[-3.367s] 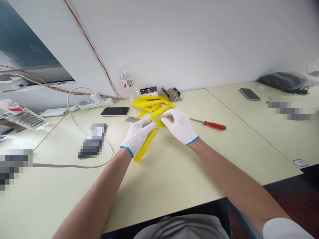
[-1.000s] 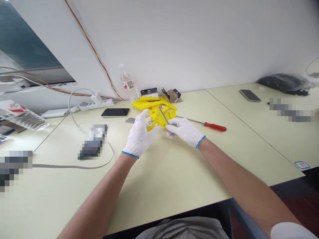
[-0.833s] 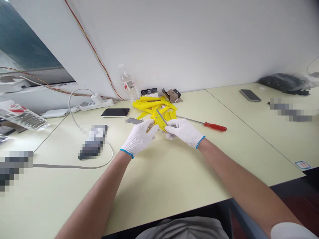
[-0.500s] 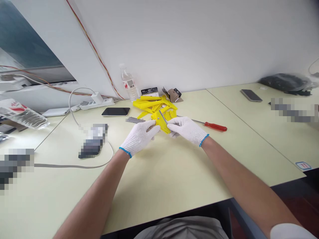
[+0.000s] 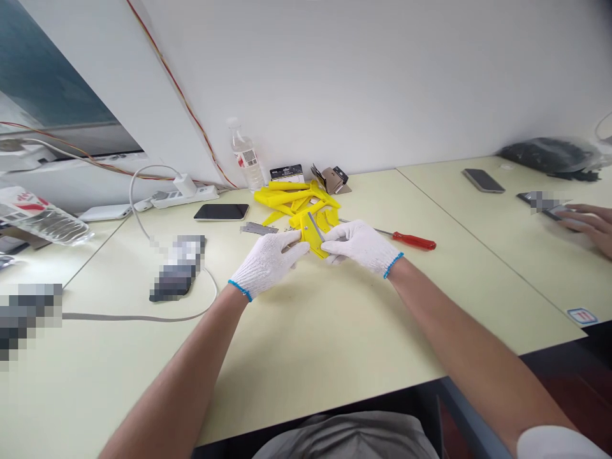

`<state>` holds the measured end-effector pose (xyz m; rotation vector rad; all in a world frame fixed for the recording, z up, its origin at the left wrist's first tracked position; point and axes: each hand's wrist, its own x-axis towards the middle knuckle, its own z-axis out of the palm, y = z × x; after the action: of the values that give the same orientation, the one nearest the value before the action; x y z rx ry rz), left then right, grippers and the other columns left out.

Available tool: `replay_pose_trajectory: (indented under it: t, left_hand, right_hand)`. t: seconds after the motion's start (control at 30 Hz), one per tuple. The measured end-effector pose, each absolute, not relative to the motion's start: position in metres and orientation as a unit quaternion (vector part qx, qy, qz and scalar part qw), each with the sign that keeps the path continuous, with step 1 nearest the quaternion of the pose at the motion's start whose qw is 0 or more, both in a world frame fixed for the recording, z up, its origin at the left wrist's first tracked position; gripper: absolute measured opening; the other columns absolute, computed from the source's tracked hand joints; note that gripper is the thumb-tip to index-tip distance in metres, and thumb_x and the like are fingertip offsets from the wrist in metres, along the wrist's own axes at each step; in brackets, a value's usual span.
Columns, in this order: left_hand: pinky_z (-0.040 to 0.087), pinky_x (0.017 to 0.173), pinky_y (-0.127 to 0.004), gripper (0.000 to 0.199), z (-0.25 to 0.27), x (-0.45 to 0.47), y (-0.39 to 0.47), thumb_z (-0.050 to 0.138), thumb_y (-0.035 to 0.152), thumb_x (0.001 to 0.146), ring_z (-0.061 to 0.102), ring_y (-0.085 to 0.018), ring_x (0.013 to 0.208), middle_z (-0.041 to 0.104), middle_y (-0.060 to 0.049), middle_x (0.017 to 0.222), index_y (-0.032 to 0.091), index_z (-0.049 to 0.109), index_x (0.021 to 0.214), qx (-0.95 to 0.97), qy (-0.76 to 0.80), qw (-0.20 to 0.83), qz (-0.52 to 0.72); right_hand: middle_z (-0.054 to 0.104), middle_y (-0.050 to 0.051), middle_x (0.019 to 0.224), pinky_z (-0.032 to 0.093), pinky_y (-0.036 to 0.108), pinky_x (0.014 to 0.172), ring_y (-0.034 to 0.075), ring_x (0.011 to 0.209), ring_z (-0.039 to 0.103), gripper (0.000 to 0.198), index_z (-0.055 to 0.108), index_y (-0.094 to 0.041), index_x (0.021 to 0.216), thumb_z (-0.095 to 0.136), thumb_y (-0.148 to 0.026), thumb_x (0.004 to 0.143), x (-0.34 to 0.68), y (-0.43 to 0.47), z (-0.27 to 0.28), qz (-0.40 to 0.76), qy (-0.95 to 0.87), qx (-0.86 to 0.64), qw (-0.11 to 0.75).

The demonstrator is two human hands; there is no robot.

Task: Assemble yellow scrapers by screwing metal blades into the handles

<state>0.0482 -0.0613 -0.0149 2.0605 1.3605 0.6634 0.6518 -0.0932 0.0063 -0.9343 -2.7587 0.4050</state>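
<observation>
Between left hand [image 5: 272, 260] and right hand [image 5: 359, 247]: yellow piece [image 5: 311, 238]
Slant: far left to near right
Both hands: pinching it

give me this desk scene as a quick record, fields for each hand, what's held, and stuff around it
left hand: white glove, holding the left side of the yellow part
right hand: white glove, pinching the part's lower right, by the grey strip
yellow part: between the hands, grey strip along its right edge
yellow pieces: piled behind the hands
metal plate: flat, beyond the left hand
screwdriver: red handle, lying to the right
bottle: upright by the wall
other person: a hand at the far right
</observation>
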Motion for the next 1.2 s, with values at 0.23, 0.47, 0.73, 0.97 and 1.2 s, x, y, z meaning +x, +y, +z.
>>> replay_pose_trajectory:
  t: [0.23, 0.47, 0.73, 0.97, 1.2]
  left_hand:
    - [0.040, 0.063, -0.025, 0.035, -0.014, 0.049, -0.062, 0.052, 0.043, 0.098, 0.051, -0.011, 0.063, 0.056, 0.003, 0.067, 0.019, 0.050, 0.073, 0.766, 0.515, 0.298, 0.243]
    - [0.039, 0.061, -0.026, 0.030, -0.014, 0.046, -0.062, 0.050, 0.044, 0.098, 0.052, -0.012, 0.062, 0.056, 0.003, 0.071, 0.020, 0.057, 0.080, 0.779, 0.501, 0.321, 0.199]
    - [0.032, 0.061, -0.028, 0.031, -0.018, 0.049, -0.064, 0.051, 0.044, 0.097, 0.042, -0.013, 0.066, 0.054, 0.003, 0.071, 0.020, 0.062, 0.081, 0.808, 0.469, 0.313, 0.172]
    - [0.031, 0.064, -0.028, 0.029, -0.010, 0.046, -0.063, 0.048, 0.040, 0.099, 0.042, -0.012, 0.068, 0.051, 0.004, 0.073, 0.018, 0.059, 0.083, 0.812, 0.461, 0.317, 0.169]
    - [0.029, 0.064, -0.027, 0.031, -0.008, 0.046, -0.064, 0.048, 0.039, 0.099, 0.039, -0.011, 0.067, 0.049, 0.004, 0.071, 0.018, 0.054, 0.078, 0.817, 0.463, 0.304, 0.159]
  right_hand:
    - [0.076, 0.000, 0.078, 0.052, 0.020, 0.051, 0.029, 0.105, 0.074, 0.052, 0.081, -0.025, 0.121, 0.062, -0.066, 0.094, 0.476, -0.117, 0.030, 0.375, -0.790, -0.385, 0.296]
    - [0.073, -0.004, 0.068, 0.048, 0.009, 0.051, 0.021, 0.097, 0.076, 0.056, 0.083, -0.025, 0.115, 0.043, -0.064, 0.105, 0.551, -0.103, 0.042, 0.398, -0.745, -0.406, 0.349]
    - [0.074, -0.010, 0.074, 0.043, -0.001, 0.048, 0.018, 0.098, 0.076, 0.047, 0.080, -0.022, 0.122, 0.041, -0.046, 0.113, 0.638, -0.096, 0.014, 0.304, -0.758, -0.479, 0.323]
    - [0.061, -0.017, 0.133, 0.047, -0.007, 0.052, 0.006, 0.081, 0.078, 0.047, 0.075, -0.041, 0.135, 0.072, -0.021, 0.092, 0.763, -0.074, -0.044, 0.074, -0.859, -0.367, 0.350]
    - [0.058, -0.013, 0.142, 0.048, -0.007, 0.057, 0.007, 0.092, 0.078, 0.040, 0.071, -0.036, 0.144, 0.058, -0.039, 0.106, 0.780, -0.072, -0.049, 0.010, -0.882, -0.358, 0.306]
